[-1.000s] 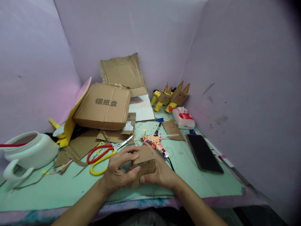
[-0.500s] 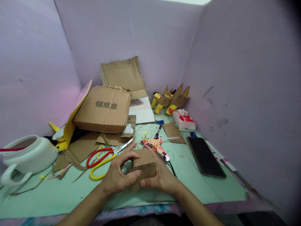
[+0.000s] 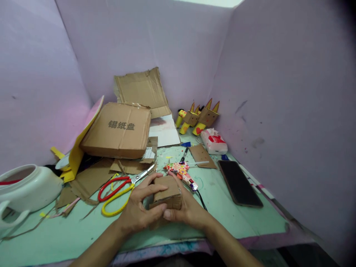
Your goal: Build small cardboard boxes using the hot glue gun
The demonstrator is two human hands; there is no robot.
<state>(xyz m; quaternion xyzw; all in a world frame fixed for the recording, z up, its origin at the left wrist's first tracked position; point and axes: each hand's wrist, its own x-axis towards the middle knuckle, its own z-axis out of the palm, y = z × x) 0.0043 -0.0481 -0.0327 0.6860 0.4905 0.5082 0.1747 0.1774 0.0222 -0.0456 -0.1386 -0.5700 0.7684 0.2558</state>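
Between my two hands is a small cardboard box (image 3: 167,187), close to the table's front edge. My left hand (image 3: 139,209) grips its left side, with fingers over the top and the thumb at the near face. Along the right side lies my right hand (image 3: 191,207), its thumb pressed on the near lower part beside the left thumb. The box's underside and far face are hidden. Just left of my left hand lie scissors (image 3: 130,183) with one red and one yellow handle. Beyond the box rests a flower-patterned glue gun (image 3: 182,172).
A large cardboard box (image 3: 116,129) leans on cardboard scraps at the back left. A white pot (image 3: 33,189) stands far left. On the right are a phone (image 3: 239,183), a tissue pack (image 3: 213,141) and a cardboard piece (image 3: 202,156); horned cardboard figures (image 3: 205,118) stand behind.
My left fingers have moved further over the top of the small box, and its thumb now sits nearer the right thumb. The whole view has shifted slightly, the surroundings appearing further left.
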